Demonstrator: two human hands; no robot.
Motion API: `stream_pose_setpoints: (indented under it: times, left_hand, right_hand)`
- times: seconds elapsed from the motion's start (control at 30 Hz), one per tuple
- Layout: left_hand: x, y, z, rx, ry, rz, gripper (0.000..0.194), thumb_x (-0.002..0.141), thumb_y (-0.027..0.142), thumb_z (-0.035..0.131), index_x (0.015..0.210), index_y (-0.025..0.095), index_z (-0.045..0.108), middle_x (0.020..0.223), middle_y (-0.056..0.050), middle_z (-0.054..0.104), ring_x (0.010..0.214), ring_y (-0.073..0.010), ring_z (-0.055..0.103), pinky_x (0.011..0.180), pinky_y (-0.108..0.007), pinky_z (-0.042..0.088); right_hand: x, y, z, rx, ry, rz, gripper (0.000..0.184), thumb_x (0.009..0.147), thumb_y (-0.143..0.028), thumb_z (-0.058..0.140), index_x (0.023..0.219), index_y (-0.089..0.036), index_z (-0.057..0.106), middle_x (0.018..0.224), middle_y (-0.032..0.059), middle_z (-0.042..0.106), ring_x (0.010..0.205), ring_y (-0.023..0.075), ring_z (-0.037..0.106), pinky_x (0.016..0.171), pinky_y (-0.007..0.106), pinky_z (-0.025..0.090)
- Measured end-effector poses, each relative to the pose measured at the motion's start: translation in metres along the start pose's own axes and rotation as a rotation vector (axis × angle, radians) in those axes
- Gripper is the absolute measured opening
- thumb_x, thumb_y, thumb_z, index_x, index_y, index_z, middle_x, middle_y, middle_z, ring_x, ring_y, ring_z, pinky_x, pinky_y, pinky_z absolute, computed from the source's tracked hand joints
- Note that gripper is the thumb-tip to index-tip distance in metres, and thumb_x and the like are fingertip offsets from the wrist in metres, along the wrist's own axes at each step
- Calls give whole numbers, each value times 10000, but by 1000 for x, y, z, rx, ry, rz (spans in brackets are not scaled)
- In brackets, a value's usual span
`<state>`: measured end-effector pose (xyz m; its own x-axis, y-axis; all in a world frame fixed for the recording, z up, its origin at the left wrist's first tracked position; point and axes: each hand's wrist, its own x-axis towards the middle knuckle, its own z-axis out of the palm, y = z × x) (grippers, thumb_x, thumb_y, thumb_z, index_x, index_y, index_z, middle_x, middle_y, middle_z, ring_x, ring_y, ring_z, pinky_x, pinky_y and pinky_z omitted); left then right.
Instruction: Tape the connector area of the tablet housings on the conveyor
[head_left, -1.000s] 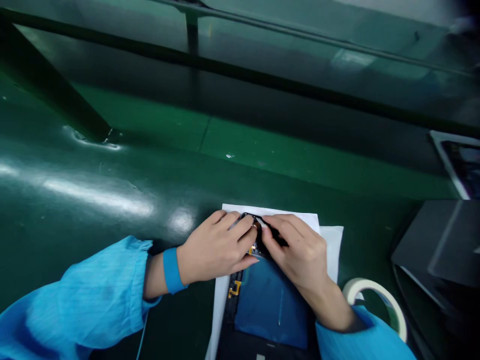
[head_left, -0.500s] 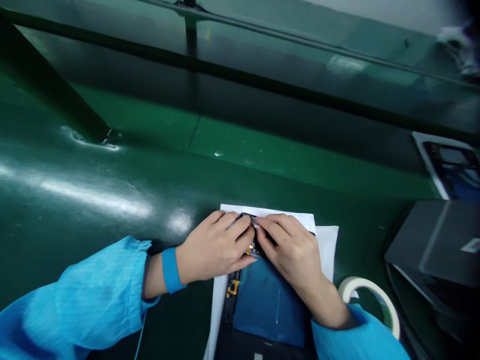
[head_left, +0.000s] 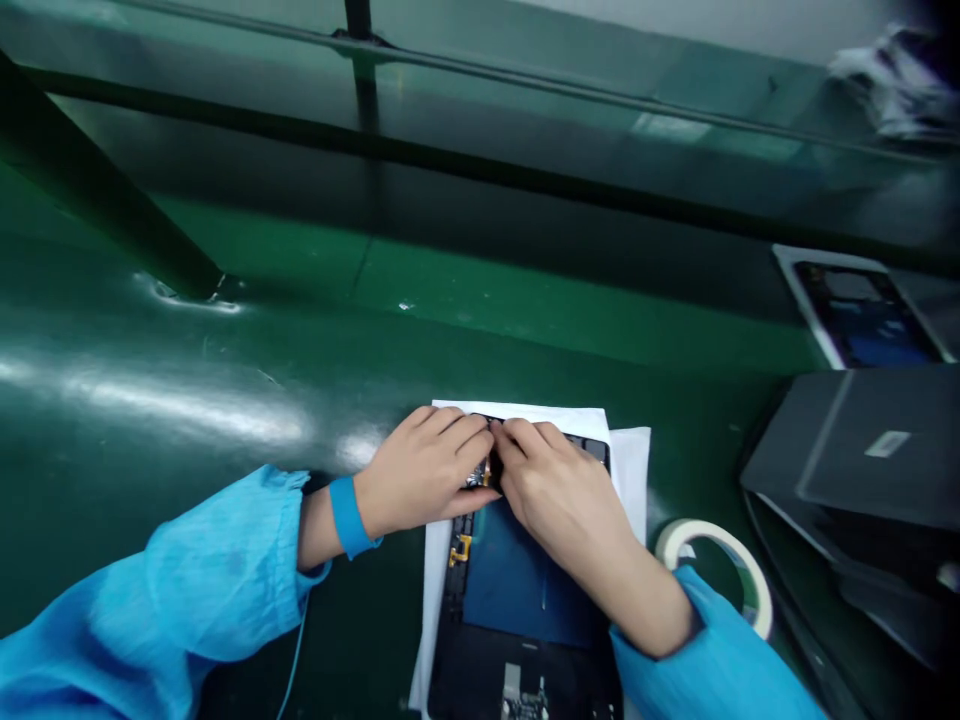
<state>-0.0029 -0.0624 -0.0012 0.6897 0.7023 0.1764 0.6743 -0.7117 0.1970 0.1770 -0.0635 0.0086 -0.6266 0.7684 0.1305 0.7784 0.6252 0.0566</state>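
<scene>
An opened tablet (head_left: 559, 668) lies on white sheets (head_left: 628, 462), its blue battery (head_left: 517, 590) and black inner frame showing. My left hand (head_left: 424, 470), with a blue band (head_left: 349, 517) at its wrist, is bent over the tablet's upper left, fingers together and thumb stretched across the circuit parts. Right beside its fingertips, my right hand (head_left: 566, 495) pinches at the top edge. What lies between the pinched fingers is hidden. An orange flex cable (head_left: 460, 550) shows along the tablet's left side.
A roll of masking tape (head_left: 759, 590) lies by my right forearm. Farther right stands a dark grey box-like object (head_left: 825, 440), with another opened tablet (head_left: 862, 310) behind it. A green post (head_left: 112, 190) rises at the far left. A thin cord (head_left: 294, 660) hangs from my left cuff.
The view has shifted, so the tablet and the right-hand objects appear farther left and higher. My right fingertips have closed in beside the left ones; the small light-coloured piece seen at them before is now hidden.
</scene>
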Motion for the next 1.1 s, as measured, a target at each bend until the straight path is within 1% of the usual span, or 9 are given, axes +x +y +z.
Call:
stream_pose_setpoints:
  times: [0.17, 0.27, 0.37, 0.47, 0.57, 0.73, 0.9, 1.0, 1.1]
  left_hand:
    - [3, -2, -5, 19, -3, 20, 413, 901, 407, 513, 1206, 130, 537, 1199, -124, 584, 1089, -279, 518, 868, -412, 436]
    - [7, -7, -4, 53, 11, 47, 392, 906, 392, 496, 1209, 150, 556, 1201, -142, 578, 1092, -310, 525, 838, -442, 450]
    - [10, -11, -3, 56, 27, 81, 381, 903, 380, 488, 1199, 154, 567, 1188, -146, 579, 1070, -325, 538, 811, -452, 463]
    - [11, -11, -5, 60, 33, 88, 363, 911, 368, 474, 1183, 146, 568, 1182, -147, 577, 1056, -322, 542, 804, -452, 469]
    - [11, -10, -5, 73, 33, 89, 357, 917, 360, 468, 1183, 140, 558, 1181, -150, 573, 1060, -323, 537, 805, -452, 470]
    - [11, -12, -4, 80, 26, 92, 355, 917, 354, 470, 1189, 138, 545, 1186, -151, 569, 1052, -318, 536, 810, -452, 465]
    - [13, 1, -16, 184, 49, 98, 313, 899, 328, 508, 1138, 139, 578, 1138, -139, 599, 1062, -325, 533, 833, -464, 443]
    - [25, 25, -23, 181, 9, 126, 252, 896, 290, 524, 1070, 125, 602, 1071, -124, 621, 996, -290, 564, 806, -427, 460]
    - [45, 50, -22, 93, -92, 110, 212, 883, 304, 551, 984, 130, 617, 939, -85, 632, 865, -239, 590, 743, -376, 488]
  right_hand:
    - [-25, -3, -14, 131, -4, 6, 343, 829, -128, 524, 1163, -179, 585, 1134, 79, 613, 1004, 226, 530, 815, 372, 491]
    - [-67, 12, -22, 164, 184, 48, 309, 834, -143, 536, 1130, -202, 601, 1123, 58, 637, 1058, 198, 540, 910, 357, 461]
    - [-125, 45, -25, -152, 486, 353, 258, 813, -138, 589, 1061, -201, 621, 939, 59, 677, 911, 181, 605, 810, 319, 485]
    - [-174, 86, -19, -493, 506, 623, 258, 813, -234, 628, 1065, -177, 623, 947, 88, 679, 839, 208, 629, 709, 313, 477]
    - [-196, 117, -11, -587, 449, 731, 250, 830, -292, 614, 1040, -158, 636, 960, 90, 686, 816, 208, 641, 616, 293, 441]
    - [-204, 128, -15, -575, 460, 725, 143, 841, -275, 592, 921, -195, 679, 826, 44, 698, 694, 175, 643, 536, 274, 414]
    - [-183, 99, -40, -269, 586, 534, 194, 779, -154, 652, 967, -204, 659, 824, 59, 678, 705, 178, 637, 623, 279, 485]
    - [-146, 82, -41, 41, 465, 327, 137, 815, -166, 631, 945, -210, 631, 853, 29, 672, 726, 137, 632, 632, 246, 492]
    - [-109, 76, -24, 202, 302, 160, 136, 882, -220, 552, 984, -176, 630, 926, 47, 673, 799, 152, 636, 654, 261, 505]
